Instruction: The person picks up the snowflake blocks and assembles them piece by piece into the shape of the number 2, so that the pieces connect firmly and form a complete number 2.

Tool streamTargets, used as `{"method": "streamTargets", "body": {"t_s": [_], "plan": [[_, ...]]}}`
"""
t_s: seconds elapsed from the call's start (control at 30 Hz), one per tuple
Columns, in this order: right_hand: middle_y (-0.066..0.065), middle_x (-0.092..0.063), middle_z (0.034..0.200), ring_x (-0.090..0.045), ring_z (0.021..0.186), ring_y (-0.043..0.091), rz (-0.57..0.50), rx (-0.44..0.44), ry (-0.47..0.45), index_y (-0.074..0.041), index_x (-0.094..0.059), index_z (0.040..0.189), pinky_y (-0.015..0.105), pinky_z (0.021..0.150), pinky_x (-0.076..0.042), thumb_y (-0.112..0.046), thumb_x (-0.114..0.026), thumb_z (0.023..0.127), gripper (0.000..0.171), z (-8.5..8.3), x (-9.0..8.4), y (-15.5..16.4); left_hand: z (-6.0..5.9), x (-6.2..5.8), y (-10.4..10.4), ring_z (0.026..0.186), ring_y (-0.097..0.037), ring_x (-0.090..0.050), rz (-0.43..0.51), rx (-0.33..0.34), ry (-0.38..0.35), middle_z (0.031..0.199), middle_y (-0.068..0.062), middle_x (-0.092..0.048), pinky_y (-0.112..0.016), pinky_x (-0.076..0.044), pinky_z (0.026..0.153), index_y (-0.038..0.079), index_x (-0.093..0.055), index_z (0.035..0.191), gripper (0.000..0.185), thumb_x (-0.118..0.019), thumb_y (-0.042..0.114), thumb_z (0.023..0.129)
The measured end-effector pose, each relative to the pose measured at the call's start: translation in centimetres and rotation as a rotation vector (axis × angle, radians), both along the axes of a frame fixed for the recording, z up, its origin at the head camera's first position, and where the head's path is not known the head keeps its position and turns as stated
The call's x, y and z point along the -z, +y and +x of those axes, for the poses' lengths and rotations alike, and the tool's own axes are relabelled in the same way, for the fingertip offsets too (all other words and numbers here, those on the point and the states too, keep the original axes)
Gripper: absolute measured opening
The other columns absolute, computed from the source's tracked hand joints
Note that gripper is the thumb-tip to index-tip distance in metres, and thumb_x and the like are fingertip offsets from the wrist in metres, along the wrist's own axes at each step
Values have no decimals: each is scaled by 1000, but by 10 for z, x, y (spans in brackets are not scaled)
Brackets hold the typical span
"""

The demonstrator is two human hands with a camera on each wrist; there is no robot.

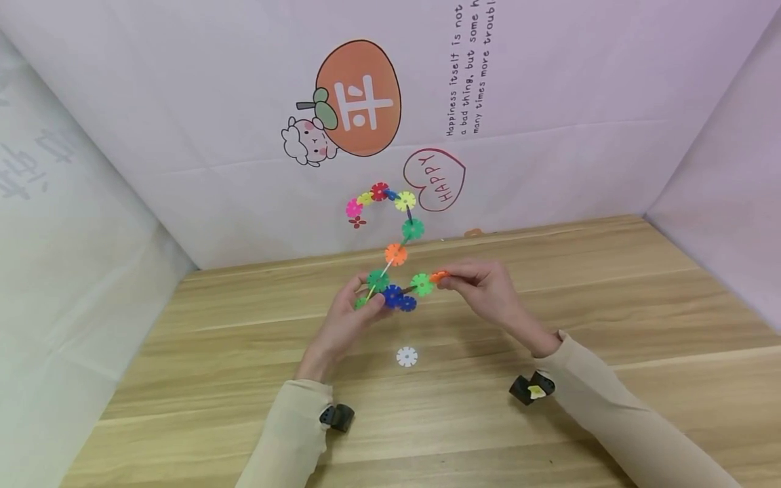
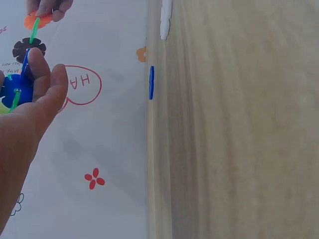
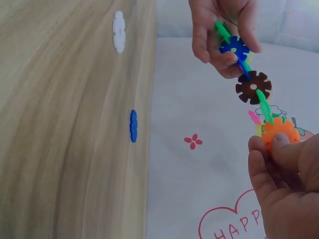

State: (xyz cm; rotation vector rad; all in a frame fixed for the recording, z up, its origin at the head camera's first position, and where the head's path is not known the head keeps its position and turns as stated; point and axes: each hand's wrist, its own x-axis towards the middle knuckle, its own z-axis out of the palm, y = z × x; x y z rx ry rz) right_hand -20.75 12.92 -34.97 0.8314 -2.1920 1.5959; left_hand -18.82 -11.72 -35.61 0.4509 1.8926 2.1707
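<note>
A curved chain of notched plastic snowflake discs (image 1: pixel 396 255) in several colours is held up over the table. My left hand (image 1: pixel 344 320) grips its lower part, thumb over a dark blue disc (image 3: pixel 234 49) beside green ones. With thumb and fingertips, my right hand (image 1: pixel 488 290) pinches an orange disc (image 3: pixel 280 133) at one end of the chain. A light green disc (image 1: pixel 422 285) links that orange one to a brown disc (image 3: pixel 253 87), which joins on to the blue. The far end curls up and left to a pink disc (image 1: pixel 354 207).
On the wooden table (image 1: pixel 232 352) lie a loose white disc (image 1: pixel 407 356), nearer me, and a loose blue disc (image 1: pixel 407 303), farther back. A white printed cloth (image 1: pixel 219 135) hangs behind the table. Each wrist bears a small black camera (image 1: pixel 337 417).
</note>
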Motion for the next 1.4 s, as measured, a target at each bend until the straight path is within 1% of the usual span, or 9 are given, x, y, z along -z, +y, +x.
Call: {"method": "streamTargets", "body": {"t_s": [0.17, 0.33, 0.47, 0.6, 0.77, 0.93, 1.07, 1.23, 1.4], "plan": [[17, -72, 87, -70, 74, 23, 43, 58, 72, 6, -74, 93, 18, 64, -54, 14, -69, 78, 17, 2, 2, -2, 0, 1, 1, 102, -21, -62, 23, -1, -6, 115, -18, -55, -39, -47, 98, -4, -40, 128, 31, -47, -1, 98], [14, -72, 84, -67, 68, 22, 64, 111, 169, 5, -74, 90, 14, 51, -43, 15, -71, 76, 18, 3, 3, -3, 0, 1, 2, 107, -27, -60, 34, 15, -11, 115, -17, -56, -39, -45, 100, -5, -39, 130, 33, -46, -2, 98], [16, -72, 83, -69, 68, 24, 45, 127, 163, 7, -73, 91, 13, 54, -48, 16, -70, 76, 18, 4, 4, -5, 0, 1, 3, 112, -36, -57, 56, 24, -11, 114, -16, -57, -42, -43, 101, -5, -39, 127, 30, -45, -2, 98], [15, -72, 83, -69, 68, 24, 49, 116, 172, 6, -74, 90, 14, 56, -50, 16, -70, 76, 18, 4, 4, -5, 1, 1, 4, 115, -38, -55, 70, 26, -15, 115, -16, -56, -46, -41, 103, -5, -39, 126, 28, -43, -3, 98], [12, -72, 79, -64, 62, 19, 85, 114, 285, 3, -75, 85, 14, 49, -40, 18, -71, 73, 20, 3, 5, -6, 1, 2, 3, 116, -36, -55, 66, 23, -25, 117, -18, -54, -45, -42, 103, -6, -38, 128, 30, -43, -4, 98], [12, -71, 76, -60, 58, 17, 66, 124, 386, 5, -75, 84, 13, 48, -39, 20, -71, 71, 21, 3, 8, -10, 0, 2, 2, 119, -39, -53, 61, 12, -32, 118, -18, -54, -39, -44, 101, -6, -39, 125, 27, -42, -4, 98], [13, -71, 76, -63, 59, 19, 58, 123, 403, 6, -74, 85, 13, 48, -41, 23, -70, 71, 23, 4, 12, -12, 0, 2, 0, 116, -35, -56, 58, -1, -32, 116, -15, -55, -37, -45, 100, -4, -41, 123, 26, -43, -5, 97], [14, -70, 75, -64, 60, 21, 45, 120, 403, 7, -73, 84, 13, 46, -39, 26, -67, 70, 25, 4, 12, -12, 0, 2, 0, 114, -30, -58, 43, 12, -37, 119, -17, -54, -36, -45, 100, -5, -39, 128, 31, -43, -4, 97], [14, -71, 78, -66, 62, 22, 9, 116, 354, 6, -74, 86, 14, 47, -41, 23, -68, 72, 22, 5, 13, -12, 2, 0, 1, 120, -36, -53, 43, 10, -51, 125, -21, -51, -33, -45, 100, -6, -39, 128, 31, -43, -3, 98]]}}
